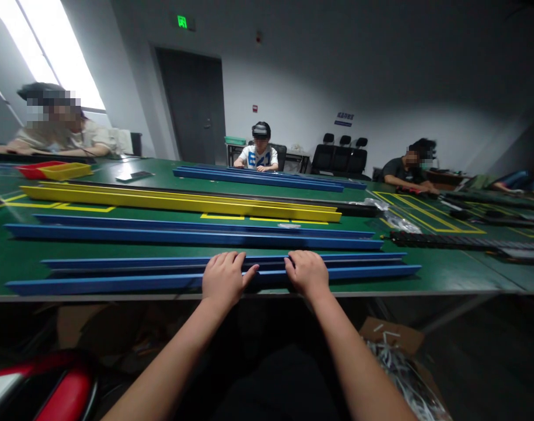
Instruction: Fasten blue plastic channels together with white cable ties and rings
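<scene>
My left hand point(225, 276) and my right hand point(308, 272) lie across the nearest long blue channel point(118, 283) at the table's front edge. Their fingers bend over its far rail, and the fingertips are partly hidden. Both thumbs point inward, with a short stretch of channel showing between the hands. Inside this channel runs a thin pale strip point(131, 268). Just beyond it, a second blue channel point(139, 235) lies roughly parallel, touched by neither hand.
Farther back lie a yellow channel point(183, 202) and more blue channels point(258, 178). Red and yellow trays point(68, 171) stand at the left. Clear plastic bags point(398, 219) and a dark ribbed strip point(437, 240) are on the right. Several people sit around the green table point(433, 275).
</scene>
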Available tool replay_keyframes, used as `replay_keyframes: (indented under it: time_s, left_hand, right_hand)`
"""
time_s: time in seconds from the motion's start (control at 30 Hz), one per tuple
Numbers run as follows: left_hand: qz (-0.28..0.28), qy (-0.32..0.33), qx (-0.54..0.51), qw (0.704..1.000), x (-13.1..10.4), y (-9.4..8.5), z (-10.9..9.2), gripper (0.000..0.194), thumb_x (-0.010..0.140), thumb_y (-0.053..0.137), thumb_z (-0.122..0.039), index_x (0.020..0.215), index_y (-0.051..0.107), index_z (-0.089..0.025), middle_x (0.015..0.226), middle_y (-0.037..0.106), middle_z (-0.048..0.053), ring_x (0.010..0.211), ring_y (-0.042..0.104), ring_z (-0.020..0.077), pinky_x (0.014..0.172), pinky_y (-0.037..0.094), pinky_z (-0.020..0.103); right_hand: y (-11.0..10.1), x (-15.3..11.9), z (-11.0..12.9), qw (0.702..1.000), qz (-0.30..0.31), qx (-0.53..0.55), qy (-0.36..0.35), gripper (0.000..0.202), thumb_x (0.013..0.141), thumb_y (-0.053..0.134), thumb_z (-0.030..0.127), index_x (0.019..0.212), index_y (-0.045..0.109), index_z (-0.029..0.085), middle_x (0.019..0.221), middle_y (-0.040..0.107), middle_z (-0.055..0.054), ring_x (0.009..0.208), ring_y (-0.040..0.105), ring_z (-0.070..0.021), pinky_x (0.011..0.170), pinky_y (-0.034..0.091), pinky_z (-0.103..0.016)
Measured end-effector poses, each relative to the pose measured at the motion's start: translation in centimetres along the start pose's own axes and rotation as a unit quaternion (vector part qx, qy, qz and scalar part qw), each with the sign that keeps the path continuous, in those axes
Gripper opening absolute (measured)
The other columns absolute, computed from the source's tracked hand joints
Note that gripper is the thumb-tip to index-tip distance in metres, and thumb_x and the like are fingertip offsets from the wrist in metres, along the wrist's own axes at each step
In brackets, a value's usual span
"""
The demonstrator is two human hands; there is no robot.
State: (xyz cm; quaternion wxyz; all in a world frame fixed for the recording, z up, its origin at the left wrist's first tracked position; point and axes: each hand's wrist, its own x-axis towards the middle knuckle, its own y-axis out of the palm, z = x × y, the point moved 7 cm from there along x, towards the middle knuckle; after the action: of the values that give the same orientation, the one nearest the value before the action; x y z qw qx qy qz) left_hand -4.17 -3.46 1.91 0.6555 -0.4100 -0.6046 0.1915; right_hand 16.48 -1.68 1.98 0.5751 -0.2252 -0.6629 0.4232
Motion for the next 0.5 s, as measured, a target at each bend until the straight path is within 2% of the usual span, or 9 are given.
replay_keyframes:
  time_s: [0.17, 0.3, 0.4, 0.5]
  left_hand:
    - [-0.014, 0.002, -0.008, 1.000, -0.2, -0.2, -0.1, 0.046, 0.090, 0.044, -0.056, 0.111, 0.066, -0.021, 0.105, 0.069, 0.012, 0.101, 0.060, 0.0297, 0.089, 0.041, 0.043]
    - [-0.004, 0.015, -0.035, 0.999, -0.1, 0.0, -1.5, 0.049, 0.089, 0.045, -0.059, 0.111, 0.066, -0.022, 0.107, 0.068, 0.012, 0.102, 0.059, 0.0303, 0.091, 0.040, 0.045]
    - [0.012, 0.029, -0.065, 0.997, 0.7, 0.9, -4.1, 0.053, 0.087, 0.044, -0.063, 0.113, 0.065, -0.022, 0.107, 0.068, 0.012, 0.102, 0.059, 0.0304, 0.091, 0.039, 0.045]
    - [0.031, 0.036, -0.096, 0.994, 1.8, 2.3, -8.0, 0.057, 0.087, 0.043, -0.066, 0.114, 0.064, -0.020, 0.105, 0.067, 0.014, 0.102, 0.057, 0.0302, 0.092, 0.039, 0.045]
  right_hand:
    - [-0.6, -0.1, -0.1, 0.999, -0.009, 0.001, 0.030, 0.033, 0.095, 0.040, 0.035, 0.092, 0.071, 0.022, 0.092, 0.071, -0.005, 0.089, 0.058, -0.0196, 0.085, 0.034, -0.033]
    - [-1.4, -1.1, -1.4, 0.999, -0.014, -0.014, 0.035, 0.031, 0.093, 0.041, 0.031, 0.090, 0.071, 0.022, 0.089, 0.072, -0.005, 0.087, 0.058, -0.0192, 0.085, 0.034, -0.032]
    - [-2.0, -2.1, -4.3, 0.999, -0.005, -0.031, 0.043, 0.032, 0.093, 0.041, 0.030, 0.093, 0.072, 0.022, 0.092, 0.072, -0.005, 0.088, 0.059, -0.0191, 0.086, 0.034, -0.032]
    - [-2.5, -3.3, -8.9, 0.997, 0.018, -0.051, 0.062, 0.033, 0.092, 0.041, 0.031, 0.094, 0.072, 0.022, 0.096, 0.073, -0.005, 0.091, 0.060, -0.0192, 0.087, 0.036, -0.031]
